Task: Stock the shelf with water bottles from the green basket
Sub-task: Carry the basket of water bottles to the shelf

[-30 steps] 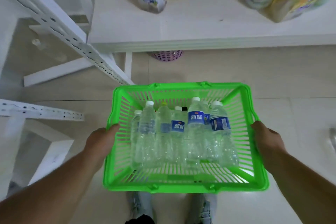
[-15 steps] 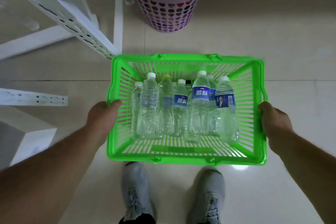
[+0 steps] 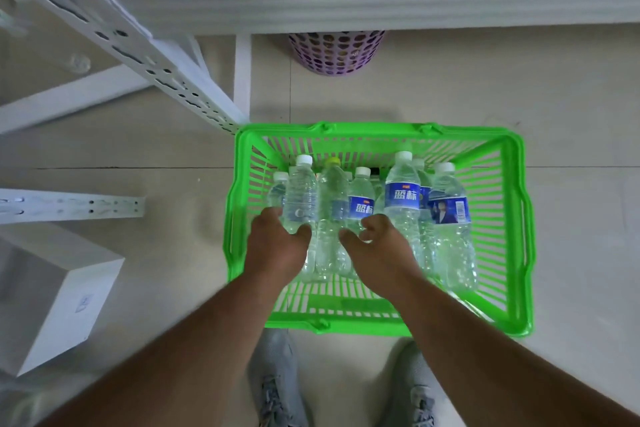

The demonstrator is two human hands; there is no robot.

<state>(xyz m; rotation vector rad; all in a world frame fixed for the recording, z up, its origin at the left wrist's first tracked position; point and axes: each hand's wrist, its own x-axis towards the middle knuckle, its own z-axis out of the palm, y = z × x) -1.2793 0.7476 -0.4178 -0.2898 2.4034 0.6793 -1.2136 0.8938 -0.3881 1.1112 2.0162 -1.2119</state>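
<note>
The green basket [image 3: 375, 131] stands on the floor in front of my feet and holds several upright clear water bottles. My left hand [image 3: 277, 246] reaches into its left side, thumb and fingers curled round a plain white-capped bottle [image 3: 300, 194]. My right hand [image 3: 377, 250] is beside it, with thumb and fingers curled round the lower body of a short blue-labelled bottle [image 3: 360, 199]. A yellow-capped bottle [image 3: 330, 191] stands between the two hands. Taller blue-labelled bottles [image 3: 403, 194] stand to the right. The white shelf's front edge [image 3: 346, 7] runs across the top.
A purple perforated bin [image 3: 336, 52] stands under the shelf, behind the basket. The white perforated shelf upright [image 3: 138, 52] slants down to the basket's far left corner. A white box [image 3: 52, 302] lies on the floor at the left. My grey shoes [image 3: 277, 381] are just below the basket.
Both hands have let go of the basket's side rims and moved inside onto bottles. The basket now rests on the floor, and my view has tilted further down.
</note>
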